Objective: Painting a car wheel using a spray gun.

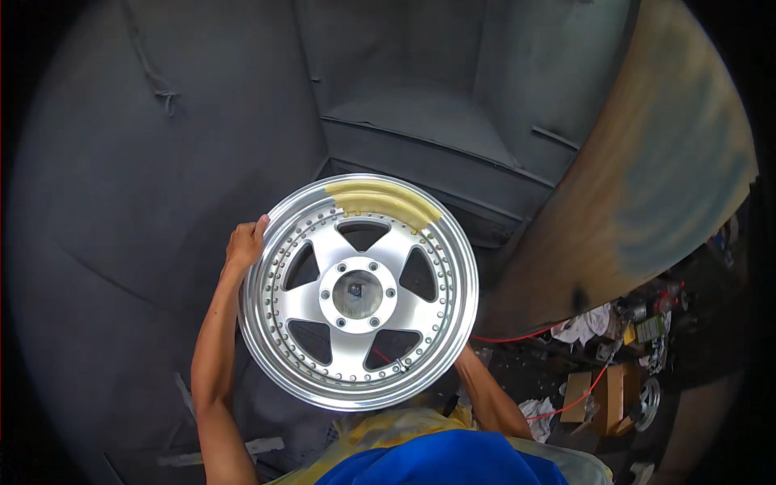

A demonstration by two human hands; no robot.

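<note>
A silver five-spoke car wheel rim (351,349) is held up before me, its face toward me and its ring of small bolts in view. Yellow coating (386,199) covers a patch of the lip at the top. My left hand (244,245) is closed around the rim's outer edge on the upper left, thumb at the front. My right forearm (490,398) reaches behind the rim's lower right edge, where the rim hides that hand and its fingers. A valve stem (400,365) shows near the bottom right of the rim.
Dark grey panels (202,145) rise on the left and ahead. A large curved tan sheet (598,202) stands at right. Beyond it are an open cardboard box (613,396), white rags (584,326), another wheel (647,402) and a red hose (575,401).
</note>
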